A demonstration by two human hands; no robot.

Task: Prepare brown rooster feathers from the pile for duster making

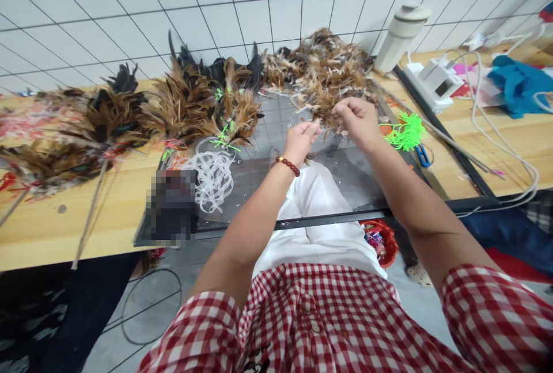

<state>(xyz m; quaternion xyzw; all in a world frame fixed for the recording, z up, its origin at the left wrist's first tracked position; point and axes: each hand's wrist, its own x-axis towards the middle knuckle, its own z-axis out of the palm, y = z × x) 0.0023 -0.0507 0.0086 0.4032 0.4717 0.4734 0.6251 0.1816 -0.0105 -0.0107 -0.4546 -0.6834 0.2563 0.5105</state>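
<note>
My left hand [301,140], with a beaded bracelet [288,166] on its wrist, is closed in a pinch above the dark glass sheet [268,180]. A small pale bit shows at its fingertips, too small to name. Just to its right, my right hand [358,122] is also pinched shut; whatever it may hold is hidden. Both hands are at the near side of a heap of loose brown feathers [328,68]. Bundles of brown and black feathers [181,102] lie left of the heap. Bright green ties [225,136] sit on one bundle.
A coil of clear strip [212,180] lies at left, and feather dusters with sticks [93,212] beyond it. On the right are green strings [406,131], a blue clip-like tool [422,155], thin rods [462,151], a power strip [430,85] with cables and a bottle [400,36].
</note>
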